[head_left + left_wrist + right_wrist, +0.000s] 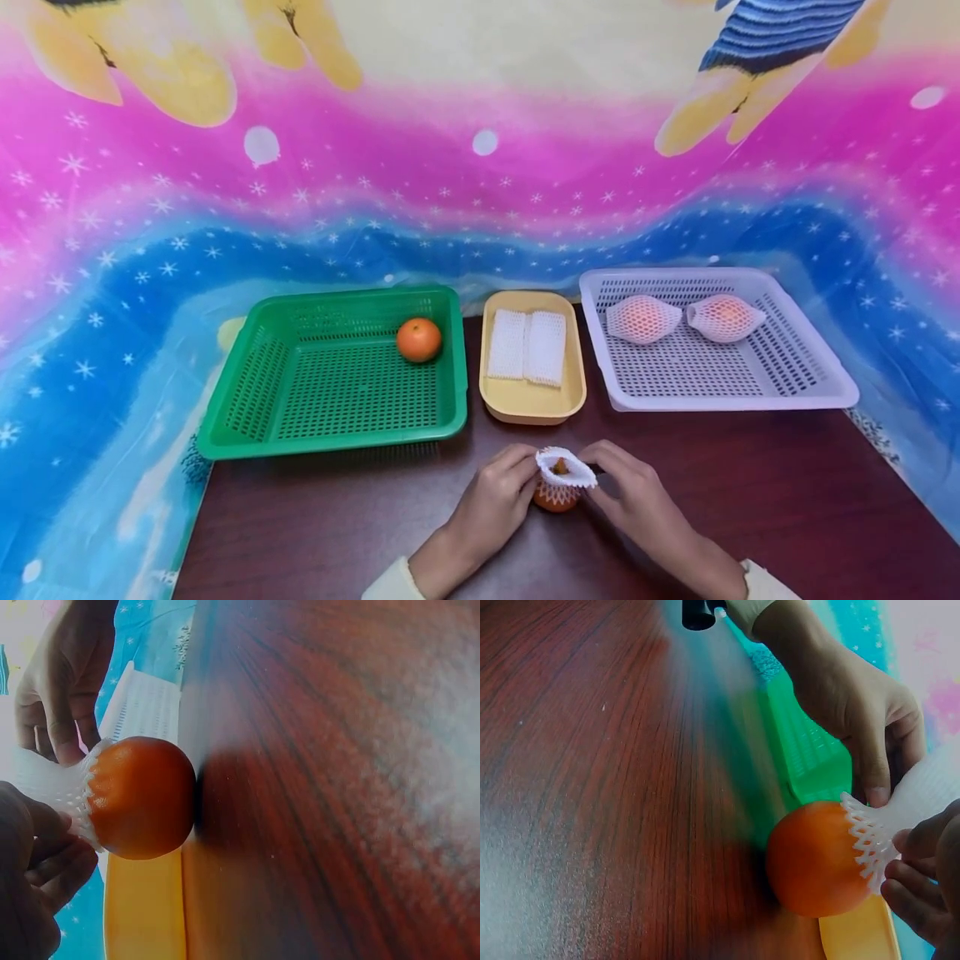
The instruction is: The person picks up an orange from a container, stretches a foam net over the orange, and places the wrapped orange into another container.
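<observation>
An orange [146, 799] sits on the dark wooden table in front of me. Over its top is a white foam net sleeve [576, 478], its upper end spread wide; the fruit's lower part is bare. My left hand [491, 493] pinches the sleeve's left side between thumb and fingers. On the opposite side my right hand [639, 498] pinches the sleeve too. Both wrist views show the net's scalloped lower edge [864, 847] lying against the orange's skin.
Behind the hands stands a yellow tray [531, 410] with two flat foam sleeves [545, 348]. At left, a green basket [352, 440] holds one orange [418, 340]. A white basket [727, 403] at right holds two net-wrapped fruits [643, 320]. A printed cloth [480, 200] hangs behind.
</observation>
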Available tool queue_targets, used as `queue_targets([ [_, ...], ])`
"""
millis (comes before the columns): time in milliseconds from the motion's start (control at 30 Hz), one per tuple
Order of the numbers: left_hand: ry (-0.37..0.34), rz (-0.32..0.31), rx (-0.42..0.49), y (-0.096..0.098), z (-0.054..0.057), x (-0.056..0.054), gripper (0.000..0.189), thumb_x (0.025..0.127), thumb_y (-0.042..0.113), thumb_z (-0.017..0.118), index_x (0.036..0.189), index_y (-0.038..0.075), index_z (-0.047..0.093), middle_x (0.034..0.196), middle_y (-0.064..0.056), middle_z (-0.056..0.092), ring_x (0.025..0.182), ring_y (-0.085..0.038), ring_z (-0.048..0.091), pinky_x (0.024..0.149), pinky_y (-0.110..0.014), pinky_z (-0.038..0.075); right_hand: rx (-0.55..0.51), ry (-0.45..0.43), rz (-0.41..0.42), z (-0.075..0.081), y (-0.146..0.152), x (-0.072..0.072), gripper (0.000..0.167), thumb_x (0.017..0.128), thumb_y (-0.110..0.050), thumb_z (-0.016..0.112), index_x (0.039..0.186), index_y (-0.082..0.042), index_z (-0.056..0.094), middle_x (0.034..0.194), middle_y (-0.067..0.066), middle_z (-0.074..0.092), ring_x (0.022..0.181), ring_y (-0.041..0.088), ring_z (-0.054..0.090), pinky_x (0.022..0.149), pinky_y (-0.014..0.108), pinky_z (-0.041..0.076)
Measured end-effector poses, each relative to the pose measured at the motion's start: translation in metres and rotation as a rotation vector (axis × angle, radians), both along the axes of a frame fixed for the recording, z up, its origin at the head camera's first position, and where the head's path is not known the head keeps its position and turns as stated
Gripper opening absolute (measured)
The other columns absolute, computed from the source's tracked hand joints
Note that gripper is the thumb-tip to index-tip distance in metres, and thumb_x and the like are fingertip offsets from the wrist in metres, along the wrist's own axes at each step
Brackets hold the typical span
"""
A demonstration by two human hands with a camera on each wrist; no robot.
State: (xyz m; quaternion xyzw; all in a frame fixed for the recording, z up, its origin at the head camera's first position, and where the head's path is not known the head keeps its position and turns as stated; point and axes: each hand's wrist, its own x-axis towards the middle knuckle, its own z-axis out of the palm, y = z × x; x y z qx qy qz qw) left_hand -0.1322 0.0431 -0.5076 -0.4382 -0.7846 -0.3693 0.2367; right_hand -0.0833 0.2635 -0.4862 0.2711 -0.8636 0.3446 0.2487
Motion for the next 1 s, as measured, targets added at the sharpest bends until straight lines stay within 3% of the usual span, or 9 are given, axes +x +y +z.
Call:
queue_targets([
  [67, -0.036, 0.026, -0.013, 0.0, 0.0, 0.001, 0.022, 0.085, -0.004, 0.077, 0.105, 0.004, 0.075, 0.104, -0.002, 0.07, 0.1, -0.012, 0.07, 0.09, -0.019, 0.058, 0.004, -0.036, -0.005, 0.0, 0.001, 0.0, 0.014, 0.099, -0.023, 0.068, 0.109, -0.013, 0.068, 0.104, -0.006, 0.067, 0.097, 0.004, 0.063, 0.092, 0.008, 0.048],
  [100, -0.045, 0.034, -0.016, 0.0, 0.0, 0.001, 0.022, 0.085, -0.004, 0.077, 0.105, 0.004, 0.075, 0.103, -0.003, 0.07, 0.099, -0.013, 0.069, 0.09, -0.02, 0.058, 0.011, -0.047, -0.008, -0.001, 0.001, 0.001, 0.016, 0.094, -0.015, 0.073, 0.109, -0.013, 0.068, 0.105, -0.006, 0.066, 0.098, 0.005, 0.063, 0.092, 0.008, 0.048],
  [200, -0.057, 0.034, -0.024, 0.0, -0.001, 0.002, 0.022, 0.085, 0.001, 0.077, 0.106, 0.005, 0.073, 0.105, -0.002, 0.069, 0.099, -0.013, 0.069, 0.089, -0.022, 0.058, 0.039, -0.083, -0.018, -0.002, 0.002, 0.002, 0.038, 0.077, 0.0, 0.082, 0.11, -0.014, 0.067, 0.107, -0.007, 0.064, 0.099, 0.005, 0.062, 0.094, 0.008, 0.046],
  [400, -0.118, -0.004, -0.096, -0.001, -0.002, 0.002, 0.035, 0.084, 0.016, 0.084, 0.114, 0.008, 0.066, 0.119, -0.001, 0.064, 0.112, -0.013, 0.063, 0.098, -0.022, 0.054, 0.113, -0.138, -0.094, -0.005, 0.002, 0.006, 0.058, 0.07, -0.018, 0.094, 0.12, -0.014, 0.063, 0.112, -0.011, 0.061, 0.1, 0.003, 0.059, 0.092, 0.007, 0.042],
  [500, -0.139, -0.031, -0.113, -0.001, -0.003, 0.001, 0.041, 0.085, 0.017, 0.084, 0.12, 0.007, 0.064, 0.126, -0.003, 0.064, 0.12, -0.016, 0.063, 0.105, -0.024, 0.052, 0.121, -0.131, -0.122, -0.007, 0.0, 0.005, 0.063, 0.068, -0.013, 0.094, 0.122, -0.01, 0.061, 0.113, -0.009, 0.062, 0.101, 0.005, 0.06, 0.095, 0.004, 0.04],
  [700, -0.204, -0.117, -0.12, -0.003, -0.003, -0.001, 0.058, 0.086, 0.016, 0.082, 0.137, 0.004, 0.058, 0.135, -0.008, 0.063, 0.129, -0.02, 0.062, 0.112, -0.028, 0.049, 0.112, -0.081, -0.097, -0.01, -0.001, 0.003, 0.07, 0.062, -0.002, 0.094, 0.123, -0.006, 0.062, 0.115, -0.003, 0.062, 0.103, 0.009, 0.059, 0.099, 0.003, 0.037],
  [833, -0.239, -0.141, -0.151, -0.005, -0.004, -0.004, 0.067, 0.085, 0.017, 0.081, 0.144, 0.004, 0.052, 0.141, -0.008, 0.06, 0.131, -0.02, 0.061, 0.112, -0.029, 0.049, 0.119, -0.05, -0.071, -0.01, 0.001, 0.003, 0.072, 0.061, -0.006, 0.094, 0.126, -0.006, 0.062, 0.119, 0.0, 0.062, 0.107, 0.013, 0.058, 0.105, 0.004, 0.034],
  [1000, -0.283, -0.153, -0.192, -0.009, -0.007, -0.006, 0.074, 0.085, 0.017, 0.082, 0.149, 0.004, 0.048, 0.146, -0.007, 0.056, 0.134, -0.02, 0.059, 0.112, -0.029, 0.049, 0.159, -0.097, -0.06, -0.011, 0.001, 0.002, 0.075, 0.064, -0.015, 0.094, 0.131, -0.009, 0.061, 0.125, -0.002, 0.062, 0.113, 0.015, 0.058, 0.109, 0.004, 0.031],
])
